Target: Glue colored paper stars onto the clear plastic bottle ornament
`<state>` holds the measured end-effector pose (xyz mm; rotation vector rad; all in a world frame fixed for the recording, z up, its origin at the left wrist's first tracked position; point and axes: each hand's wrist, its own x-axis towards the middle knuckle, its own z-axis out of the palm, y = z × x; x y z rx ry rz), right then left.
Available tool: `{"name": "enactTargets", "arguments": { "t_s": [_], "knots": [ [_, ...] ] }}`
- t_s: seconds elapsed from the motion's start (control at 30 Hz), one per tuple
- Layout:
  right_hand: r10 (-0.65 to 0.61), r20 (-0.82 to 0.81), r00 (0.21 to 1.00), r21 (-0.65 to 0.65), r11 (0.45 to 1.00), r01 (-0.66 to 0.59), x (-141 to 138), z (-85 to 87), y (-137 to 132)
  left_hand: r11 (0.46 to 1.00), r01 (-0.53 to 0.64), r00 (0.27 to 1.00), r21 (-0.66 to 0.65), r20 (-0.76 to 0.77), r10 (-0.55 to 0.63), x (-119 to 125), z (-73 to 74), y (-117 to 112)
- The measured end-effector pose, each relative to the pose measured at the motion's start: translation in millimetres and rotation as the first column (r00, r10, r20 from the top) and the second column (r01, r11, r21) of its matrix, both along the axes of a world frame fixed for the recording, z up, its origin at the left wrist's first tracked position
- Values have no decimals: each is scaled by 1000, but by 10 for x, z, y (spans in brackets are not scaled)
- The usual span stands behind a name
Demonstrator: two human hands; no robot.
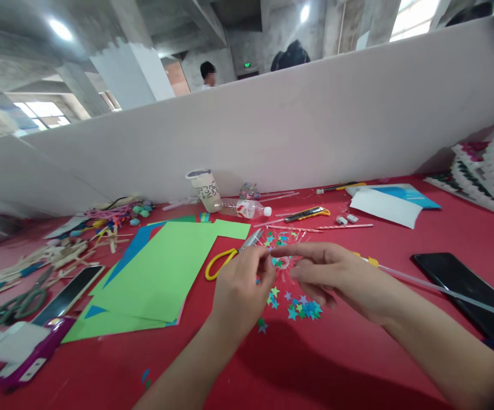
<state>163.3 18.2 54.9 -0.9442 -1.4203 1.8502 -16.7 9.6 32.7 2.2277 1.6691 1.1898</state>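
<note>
Above the middle of the red table, my left hand (pixel 243 279) is closed in a pinch; whatever lies between its fingertips is too small to make out. My right hand (pixel 336 273) stretches its index finger across to the left fingertips, its other fingers loosely bent and apart. Under and between both hands lie blue, green and purple star sequins (pixel 304 308). Just behind the fingers sits a clear plastic piece (pixel 287 263) with strips spreading outward, partly hidden. Yellow-handled scissors (pixel 221 264) rest left of my left hand, their blades pointing away from me.
Green paper sheets (pixel 157 273) cover the left-centre. Farther back are a paper cup (pixel 204 191), a plastic bottle (pixel 247 209) and a utility knife (pixel 307 214). A black phone (pixel 464 290) lies right, a purple glue gun (pixel 37 353) left. A white partition (pixel 272 131) bounds the table.
</note>
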Motion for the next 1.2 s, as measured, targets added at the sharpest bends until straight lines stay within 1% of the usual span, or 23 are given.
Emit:
{"name": "enactTargets", "arguments": {
  "t_s": [0.03, 0.07, 0.1, 0.13, 0.17, 0.2, 0.23, 0.27, 0.3, 0.33, 0.47, 0.53, 0.63, 0.73, 0.8, 0.9, 1.0, 1.1, 1.2],
  "knots": [
    [-39, -22, 999, 8, 999, 39, 16, 10, 10, 996, 18, 989, -91, 150, -4, 10, 33, 9],
    [-79, -46, 996, 17, 997, 80, 35, 23, 24, 980, 63, 951, -186, 309, -3, 18, 67, 21],
    [-114, -70, 991, 25, 993, 116, 56, 36, 39, 954, 139, 888, -264, 460, -2, 22, 97, 33],
    [-142, -89, 986, 32, 989, 145, 77, 48, 53, 922, 230, 809, -310, 588, -4, 22, 123, 45],
    [-158, -101, 982, 37, 986, 162, 96, 58, 66, 891, 318, 726, -325, 687, -8, 21, 142, 54],
    [-165, -106, 981, 40, 985, 170, 112, 66, 75, 864, 388, 654, -322, 756, -12, 18, 153, 60],
    [-163, -107, 981, 43, 985, 168, 125, 71, 82, 847, 431, 599, -312, 801, -10, 13, 157, 62],
    [-159, -107, 981, 47, 985, 165, 133, 74, 86, 837, 451, 566, -309, 824, -1, 8, 155, 59],
    [-157, -106, 982, 53, 985, 163, 137, 77, 87, 833, 453, 558, -319, 830, 14, 1, 148, 52],
    [-157, -104, 982, 60, 985, 164, 140, 79, 87, 832, 440, 571, -337, 821, 31, -8, 139, 41],
    [-199, -89, 976, 99, 973, 207, 164, 109, 89, 860, 330, 664, -390, 743, 82, -69, 112, -22],
    [-226, -81, 971, 121, 965, 235, 198, 136, 100, 867, 285, 690, -408, 715, 110, -120, 111, -55],
    [-273, -75, 959, 151, 948, 282, 269, 168, 123, 865, 245, 733, -439, 668, 131, -222, 102, -96],
    [-306, -21, 952, 174, 936, 305, 344, 138, 132, 858, 214, 797, -467, 591, 123, -337, 51, -125],
    [-310, 49, 949, 174, 939, 298, 393, 61, 121, 859, 196, 840, -474, 533, 102, -403, -11, -135],
    [-308, 164, 937, 169, 945, 281, 475, -126, 87, 867, 153, 904, -474, 422, 71, -457, -119, -129],
    [-304, 247, 920, 170, 948, 268, 559, -315, 64, 899, 92, 964, -428, 264, 27, -457, -215, -99],
    [-332, 310, 891, 204, 938, 279, 632, -448, 80, 937, 39, 987, -348, 160, 18, -450, -295, -54],
    [-384, 382, 841, 271, 916, 295, 697, -553, 121, 943, 3, 997, -334, 69, 21, -463, -366, -10]
  ]
}}
